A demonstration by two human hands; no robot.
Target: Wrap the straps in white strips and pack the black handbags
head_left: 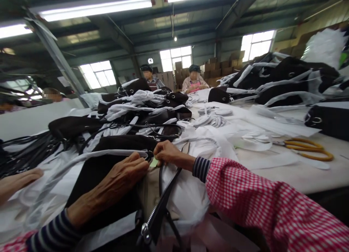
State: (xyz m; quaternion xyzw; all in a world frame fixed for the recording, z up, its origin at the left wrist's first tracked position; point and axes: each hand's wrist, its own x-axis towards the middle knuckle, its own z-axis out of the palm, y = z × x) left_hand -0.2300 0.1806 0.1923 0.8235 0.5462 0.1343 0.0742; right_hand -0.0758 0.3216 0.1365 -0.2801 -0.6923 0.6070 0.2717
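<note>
My left hand (pixel 117 181) lies on a dark brown handbag (pixel 89 175) whose handle is wrapped in white paper, fingers bent over its top edge. My right hand (pixel 170 154) is closed in a pinch on a small pale green tag (pixel 154 162) at the bag's rim. The two hands nearly touch at the tag. A black zipper strip (pixel 159 208) runs down from the bag toward me, over white wrapping paper (pixel 188 197).
Several wrapped dark bags (pixel 144 106) are heaped ahead, with more (pixel 286 81) at the right. Yellow-handled scissors (pixel 308 149) lie on the table (pixel 313 172) to the right. Another person's hand (pixel 16 183) rests at the left edge. Two people (pixel 195 81) sit at the far end.
</note>
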